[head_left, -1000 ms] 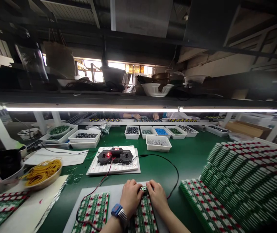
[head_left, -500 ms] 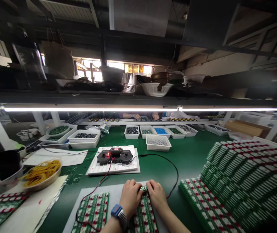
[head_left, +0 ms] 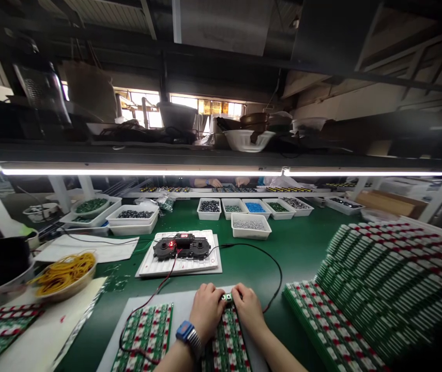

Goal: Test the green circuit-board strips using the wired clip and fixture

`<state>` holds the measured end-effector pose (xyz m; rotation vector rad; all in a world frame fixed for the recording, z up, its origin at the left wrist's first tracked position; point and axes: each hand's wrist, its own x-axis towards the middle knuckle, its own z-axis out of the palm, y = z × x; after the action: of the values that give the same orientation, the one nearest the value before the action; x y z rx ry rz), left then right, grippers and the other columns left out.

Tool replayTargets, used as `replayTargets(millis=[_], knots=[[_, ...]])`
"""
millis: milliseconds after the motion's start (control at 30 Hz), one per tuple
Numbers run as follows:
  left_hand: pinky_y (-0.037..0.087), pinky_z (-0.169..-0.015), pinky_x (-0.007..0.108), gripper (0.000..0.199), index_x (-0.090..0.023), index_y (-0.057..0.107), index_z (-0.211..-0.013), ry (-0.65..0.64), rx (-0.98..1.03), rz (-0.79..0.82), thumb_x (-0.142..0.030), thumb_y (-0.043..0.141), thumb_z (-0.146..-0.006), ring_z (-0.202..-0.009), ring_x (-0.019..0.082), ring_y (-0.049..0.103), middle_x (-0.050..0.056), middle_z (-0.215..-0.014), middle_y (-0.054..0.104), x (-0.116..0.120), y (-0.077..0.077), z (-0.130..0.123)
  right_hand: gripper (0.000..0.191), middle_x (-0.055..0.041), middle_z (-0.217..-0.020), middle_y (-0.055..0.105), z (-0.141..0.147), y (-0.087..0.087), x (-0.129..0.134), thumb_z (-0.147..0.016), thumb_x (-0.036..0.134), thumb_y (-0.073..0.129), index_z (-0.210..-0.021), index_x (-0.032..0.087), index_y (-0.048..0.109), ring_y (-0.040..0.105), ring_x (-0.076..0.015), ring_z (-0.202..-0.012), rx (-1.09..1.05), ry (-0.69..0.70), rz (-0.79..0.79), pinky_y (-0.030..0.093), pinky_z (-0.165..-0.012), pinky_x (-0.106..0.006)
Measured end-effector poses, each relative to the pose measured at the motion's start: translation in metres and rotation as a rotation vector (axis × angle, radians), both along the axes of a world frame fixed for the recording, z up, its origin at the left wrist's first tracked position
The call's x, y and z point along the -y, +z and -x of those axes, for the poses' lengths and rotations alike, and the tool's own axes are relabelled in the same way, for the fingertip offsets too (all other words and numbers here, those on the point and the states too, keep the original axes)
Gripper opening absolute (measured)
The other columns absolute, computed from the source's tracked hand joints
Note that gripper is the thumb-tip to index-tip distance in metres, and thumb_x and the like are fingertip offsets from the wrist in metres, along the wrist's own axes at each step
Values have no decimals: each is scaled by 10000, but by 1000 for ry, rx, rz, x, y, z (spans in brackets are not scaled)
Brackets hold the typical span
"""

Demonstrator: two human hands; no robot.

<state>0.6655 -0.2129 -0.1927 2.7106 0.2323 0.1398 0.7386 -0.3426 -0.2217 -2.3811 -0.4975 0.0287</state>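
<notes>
My left hand (head_left: pixel 207 311), with a blue-faced watch (head_left: pixel 185 330) on its wrist, has its fingers closed at the far end of a circuit board panel (head_left: pixel 230 336). Facing it, my right hand (head_left: pixel 247 306) pinches the other side. Between the fingertips shows a small green circuit board (head_left: pixel 226 297) with two white-and-black parts on it. The panel under my hands is green with rows of white and red parts. Left of it, a second such panel (head_left: pixel 145 336) lies on a pale sheet (head_left: pixel 184 305), crossed by a red-and-black cable (head_left: pixel 154 294).
A black device with a red display (head_left: pixel 182 246) sits on a white foam tray (head_left: pixel 166 268). Panels are piled in a tall stack (head_left: pixel 383 279) at right. White bins (head_left: pixel 252 232) of small parts stand behind. A bowl of yellow rubber bands (head_left: pixel 65 274) is at left. Another person's hands (head_left: pixel 215 183) work beyond.
Both hands keep their hold on the small board in nearly the same place. The whole view has shifted slightly. The far person's hand has moved a little left.
</notes>
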Motion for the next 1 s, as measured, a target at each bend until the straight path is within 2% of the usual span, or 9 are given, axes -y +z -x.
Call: replayTargets(millis=[300,467,633,833,1000], knots=[[413,-901,345,183,-210,709,-1019,-15,62,-96,-227,553,-925,-1007,242,538,65,-997,637,3,3,3,276,-55,-800,701,0,-1,4,-877,350,436,-738,202,624,602,-235,-833,-45,29,-184,392,-729,-283],[396,-926,378,211,-244,703,-1056,-66,105,-145,-214,538,-927,-1000,246,536,54,-993,643,-1,7,5,312,-40,-728,664,0,4,8,-849,417,432,-714,196,607,601,-208,-746,-85,74,-336,401,-682,-269],[416,-874,345,173,-249,736,-987,-126,74,-86,-247,588,-898,-958,237,547,52,-930,650,-5,8,6,288,-25,-672,636,3,10,15,-821,395,455,-664,191,583,583,-195,-694,-102,134,-291,375,-652,-269],[426,-861,299,186,-250,753,-988,-153,52,49,-239,635,-845,-956,218,549,46,-918,661,-9,3,5,273,-14,-666,635,5,6,21,-820,380,487,-671,183,602,578,-178,-684,-148,149,-297,374,-641,-255],[419,-869,312,208,-277,755,-996,-162,44,18,-235,624,-840,-954,219,546,40,-912,670,-9,2,6,249,-16,-672,643,7,5,20,-827,343,494,-668,184,601,576,-175,-692,-140,147,-264,379,-650,-254]])
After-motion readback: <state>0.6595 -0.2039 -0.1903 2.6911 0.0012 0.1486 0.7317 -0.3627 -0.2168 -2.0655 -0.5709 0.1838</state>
